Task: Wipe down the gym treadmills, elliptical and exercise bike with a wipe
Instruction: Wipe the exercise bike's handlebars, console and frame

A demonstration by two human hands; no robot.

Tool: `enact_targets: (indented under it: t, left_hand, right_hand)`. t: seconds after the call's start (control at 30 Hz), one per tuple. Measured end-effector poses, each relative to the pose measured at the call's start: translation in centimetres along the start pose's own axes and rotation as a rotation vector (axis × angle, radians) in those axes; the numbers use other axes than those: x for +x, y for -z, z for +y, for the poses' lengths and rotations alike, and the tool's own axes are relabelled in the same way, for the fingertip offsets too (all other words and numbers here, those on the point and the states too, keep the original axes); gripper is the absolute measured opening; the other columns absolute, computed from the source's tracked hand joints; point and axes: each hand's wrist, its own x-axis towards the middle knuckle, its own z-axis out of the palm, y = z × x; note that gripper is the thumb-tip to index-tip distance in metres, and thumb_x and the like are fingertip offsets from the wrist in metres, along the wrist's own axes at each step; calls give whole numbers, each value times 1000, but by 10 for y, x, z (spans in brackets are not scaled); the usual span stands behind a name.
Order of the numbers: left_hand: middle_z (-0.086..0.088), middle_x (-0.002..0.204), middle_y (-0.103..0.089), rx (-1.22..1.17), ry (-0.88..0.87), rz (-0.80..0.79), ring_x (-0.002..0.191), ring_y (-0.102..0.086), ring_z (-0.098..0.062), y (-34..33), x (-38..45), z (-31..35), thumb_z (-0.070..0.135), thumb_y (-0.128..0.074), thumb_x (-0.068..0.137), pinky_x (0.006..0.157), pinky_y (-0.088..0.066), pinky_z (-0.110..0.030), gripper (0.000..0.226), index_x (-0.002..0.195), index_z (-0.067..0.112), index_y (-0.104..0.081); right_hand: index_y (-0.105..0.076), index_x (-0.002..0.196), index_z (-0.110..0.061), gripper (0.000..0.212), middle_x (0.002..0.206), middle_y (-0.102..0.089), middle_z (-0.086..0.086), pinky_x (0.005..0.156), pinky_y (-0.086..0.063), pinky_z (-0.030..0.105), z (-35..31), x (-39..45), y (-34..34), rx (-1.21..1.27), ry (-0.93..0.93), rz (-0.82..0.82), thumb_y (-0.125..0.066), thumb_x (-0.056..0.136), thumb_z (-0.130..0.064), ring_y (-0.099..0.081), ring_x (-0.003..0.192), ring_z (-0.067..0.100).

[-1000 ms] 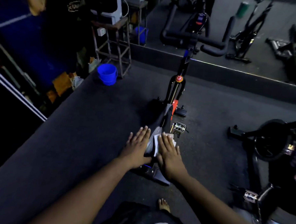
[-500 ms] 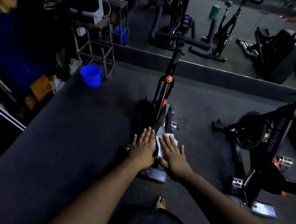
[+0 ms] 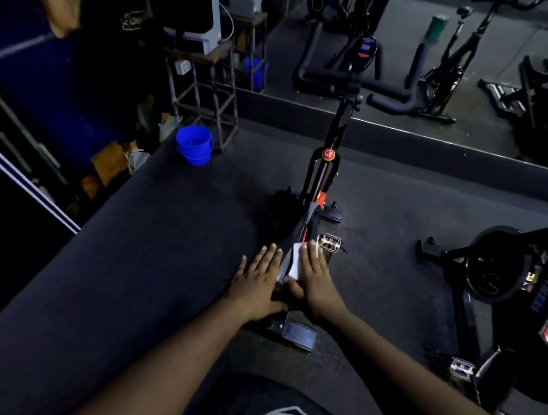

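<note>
I am sliding my flat, released right hand [image 3: 315, 281] and its wipe [image 3: 296, 263] toward 12 o'clock along the exercise bike [image 3: 311, 222] seat since a second ago, while the released left hand [image 3: 257, 282] is steadying it, so wiping is progressing.

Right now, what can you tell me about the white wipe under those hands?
The white wipe looks like a thin folded cloth or paper sheet, lying flat on the dark saddle of the exercise bike. The right hand presses it down with straight fingers, covering most of it. The left hand rests flat beside it on the saddle's left, without clearly touching it.
</note>
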Motion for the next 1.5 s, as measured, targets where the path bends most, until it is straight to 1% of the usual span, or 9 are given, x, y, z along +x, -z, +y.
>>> enact_targets:
  t: [0.13,0.27,0.33,0.4,0.67,0.83,1.2,1.37,1.5]
  left_hand:
    - [7,163,33,50,19,1,154,23,-16,-1,1,0,54,-63,91,127,5,-50,115,159,17,22]
    - [10,161,35,-18,33,-7,153,25,-12,-4,4,0,89,-50,70,126,7,-49,133,159,21,22]
    - [9,164,32,-19,40,-7,152,25,-11,-5,4,1,97,-35,59,124,9,-48,137,159,22,22]
    - [9,165,29,-19,58,6,153,24,-11,-7,2,1,87,-52,72,125,8,-49,131,160,22,20]
    - [7,165,28,-17,60,48,153,23,-11,-6,-3,7,55,-66,87,127,5,-48,117,160,20,18]
    - [10,163,30,-86,50,62,152,25,-9,-9,-7,7,75,-60,83,125,10,-43,122,160,21,17]
    - [11,158,40,126,-4,105,151,30,-10,-24,-39,-36,69,-36,95,120,20,-58,100,150,24,34]
    - [2,160,39,103,-28,105,152,26,-14,-17,-42,-52,70,-37,96,119,16,-65,96,152,28,28]
    - [0,163,33,76,-26,90,155,20,-16,-12,-40,-62,70,-44,92,120,12,-66,104,161,18,15]
  right_hand:
    - [15,157,-21,119,163,28,-2,123,4,45,1,-30,-9,-118,-9,-86,1,67,-98,29,150,15]
    - [11,161,-27,104,164,29,-10,120,7,60,16,3,12,-84,-3,-116,-27,83,-83,29,150,10]
    - [14,161,-26,105,163,32,-10,117,11,63,21,12,17,-98,-18,-125,-24,82,-85,31,149,11]
    - [14,161,-23,108,165,30,-6,116,13,67,20,5,11,-211,2,-102,-16,80,-87,31,150,15]
    - [-31,158,-15,101,166,-24,4,112,-17,75,27,-44,-9,-404,283,-1,-19,88,-86,-26,152,24]
    - [16,160,-24,117,164,29,-7,114,13,67,24,0,22,-217,35,-159,-17,72,-93,27,151,14]
    - [12,160,-23,136,165,25,-6,115,11,71,-7,-4,14,-358,49,-160,13,51,-104,24,152,14]
    - [3,162,-20,125,168,15,-4,114,7,72,-47,31,9,-419,-41,-202,-17,66,-97,16,155,16]
    - [-38,156,-15,115,162,-36,4,110,-24,76,-56,0,-25,-576,167,-114,-9,78,-94,-30,151,23]
